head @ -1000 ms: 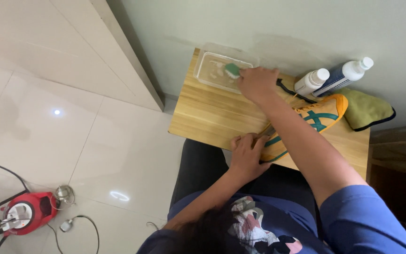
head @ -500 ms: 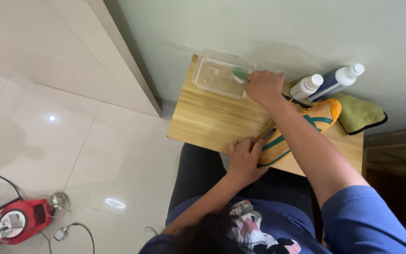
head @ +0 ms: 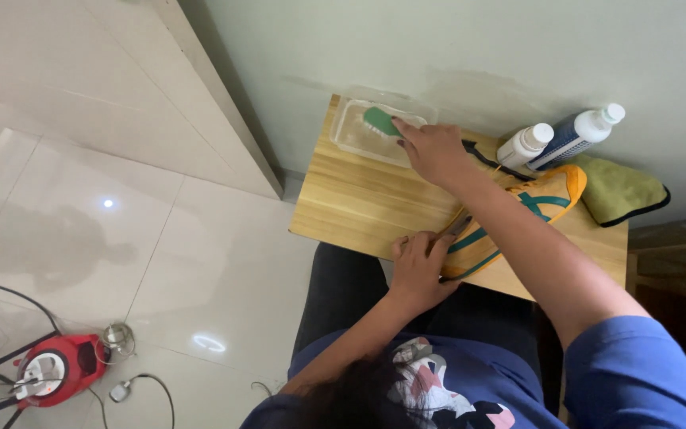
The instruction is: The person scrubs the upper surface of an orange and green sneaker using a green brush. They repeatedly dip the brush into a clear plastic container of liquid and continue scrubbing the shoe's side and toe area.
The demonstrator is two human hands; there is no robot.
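Note:
My right hand (head: 434,151) grips a green brush (head: 379,121) and holds it in a clear plastic container (head: 349,137) at the far left corner of a small wooden table (head: 359,199). My left hand (head: 421,266) clasps one end of a yellow shoe with teal stripes (head: 545,199), which lies on the table's near edge. My right forearm crosses over the shoe and hides its middle.
A white bottle (head: 524,145) and a blue bottle with a white cap (head: 577,133) lie against the wall, beside a green cloth (head: 621,191). A black lace (head: 482,156) lies near the bottles. A red appliance (head: 49,369) with cords stands on the tiled floor at left.
My right hand has shifted the brush slightly to the left within the container. My left hand has stayed on the shoe.

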